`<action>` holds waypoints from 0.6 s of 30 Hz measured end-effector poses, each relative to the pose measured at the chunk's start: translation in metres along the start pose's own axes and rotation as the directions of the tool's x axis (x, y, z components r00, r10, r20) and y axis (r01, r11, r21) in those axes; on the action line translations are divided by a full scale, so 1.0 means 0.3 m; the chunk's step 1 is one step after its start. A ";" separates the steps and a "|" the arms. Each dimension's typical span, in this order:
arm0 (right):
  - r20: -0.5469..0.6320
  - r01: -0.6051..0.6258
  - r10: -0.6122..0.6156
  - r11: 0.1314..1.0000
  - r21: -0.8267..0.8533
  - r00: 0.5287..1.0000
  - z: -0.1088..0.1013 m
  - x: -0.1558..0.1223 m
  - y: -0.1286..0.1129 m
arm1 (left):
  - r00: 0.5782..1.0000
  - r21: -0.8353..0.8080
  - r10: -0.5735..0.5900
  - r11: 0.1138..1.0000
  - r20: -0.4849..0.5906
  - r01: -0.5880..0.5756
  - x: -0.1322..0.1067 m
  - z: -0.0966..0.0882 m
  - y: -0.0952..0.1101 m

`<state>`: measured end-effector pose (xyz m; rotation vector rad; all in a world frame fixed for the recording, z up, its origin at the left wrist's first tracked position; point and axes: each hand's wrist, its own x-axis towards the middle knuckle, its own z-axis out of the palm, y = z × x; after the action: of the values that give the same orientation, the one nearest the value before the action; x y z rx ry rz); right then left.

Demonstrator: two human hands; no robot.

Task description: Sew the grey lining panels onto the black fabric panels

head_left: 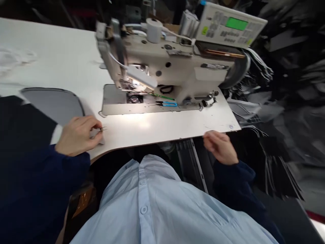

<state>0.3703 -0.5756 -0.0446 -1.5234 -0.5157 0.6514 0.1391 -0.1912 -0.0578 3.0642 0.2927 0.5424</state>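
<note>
My left hand (pixel 79 135) rests on the white table (pixel 162 127) near its front edge, fingers pinched on a small metal tool (pixel 103 128), probably tweezers or thread snips. Under the fingertips lies a small grey piece (pixel 98 137). A grey fabric panel (pixel 54 103) with a dark edge lies just behind that hand. My right hand (pixel 220 146) hangs below the table's front right edge, fingers curled loosely; I cannot make out anything in it. The beige sewing machine (pixel 172 64) stands behind, with its lit needle area (pixel 133 86).
A control panel (pixel 232 25) with a green screen sits on top of the machine at right. Blue-handled snips (pixel 169 104) lie on the machine bed. A white thread spool (pixel 154 29) stands on top. Stacks of dark fabric pieces (pixel 266 112) are piled right of the table.
</note>
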 end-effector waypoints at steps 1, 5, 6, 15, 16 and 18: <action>0.128 -0.031 0.053 0.985 -0.171 0.990 0.010 0.002 0.002 | 0.999 -0.018 0.026 0.999 -0.028 -0.027 0.004 0.014 0.006; 0.597 0.202 0.226 0.801 -0.564 0.770 0.020 0.030 0.028 | 0.990 -0.072 0.118 0.990 -0.075 -0.124 0.009 0.077 0.031; 0.613 0.263 0.285 0.715 -0.648 0.737 0.016 0.037 0.042 | 0.985 -0.069 0.149 0.986 -0.085 -0.155 0.008 0.089 0.036; 0.161 0.170 0.409 0.014 -0.985 0.898 0.046 0.078 0.283 | 0.980 -0.071 0.176 0.981 -0.092 -0.183 0.008 0.094 0.063; 0.157 0.170 0.413 0.006 -0.985 0.897 0.057 0.084 0.310 | 0.983 -0.079 0.161 0.983 -0.087 -0.168 0.011 0.089 0.071; 0.158 0.175 0.426 -0.001 -0.985 0.891 0.075 0.100 0.362 | 0.986 -0.105 0.143 0.983 -0.084 -0.152 0.018 0.081 0.092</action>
<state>0.3699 -0.5453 -0.1553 -2.9220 -1.4528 0.8029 0.1574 -0.2169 -0.0775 2.9772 0.0340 0.6585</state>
